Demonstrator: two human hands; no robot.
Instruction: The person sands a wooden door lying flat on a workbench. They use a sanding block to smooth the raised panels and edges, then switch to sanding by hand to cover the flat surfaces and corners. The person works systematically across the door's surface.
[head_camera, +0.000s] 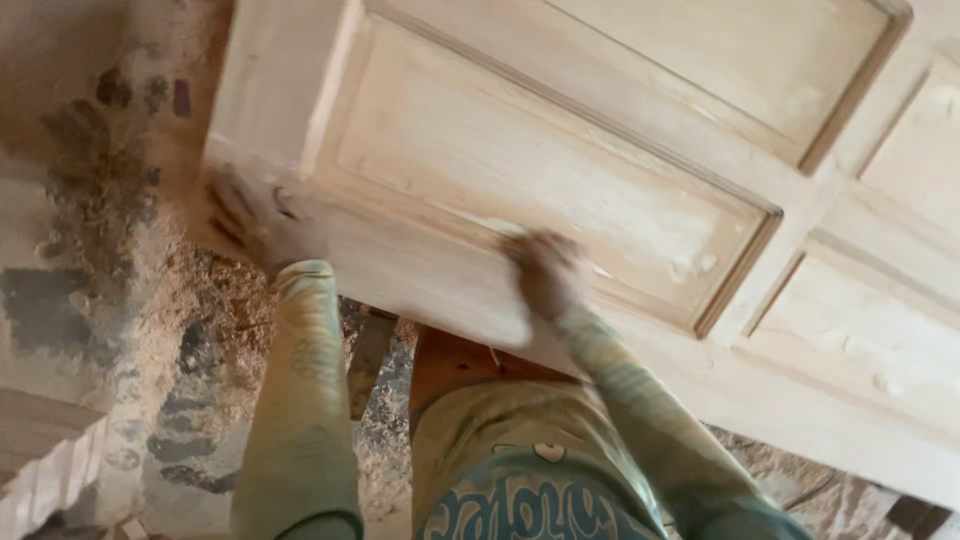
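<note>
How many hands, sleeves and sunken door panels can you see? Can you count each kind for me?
Hands: 2, the left hand on the corner of the pale wooden door and the right hand on its rail
Sleeves: 2, the left sleeve and the right sleeve
Sunken door panels in view: 4, some cut off by the picture's edge
Total: 8

The single camera sits on the person's head and looks steeply down and forward, very near, over both sleeves to the left hand (258, 222) and right hand (545, 272) on a pale wooden door (600, 170), with the dusty floor (120, 300) below.
</note>
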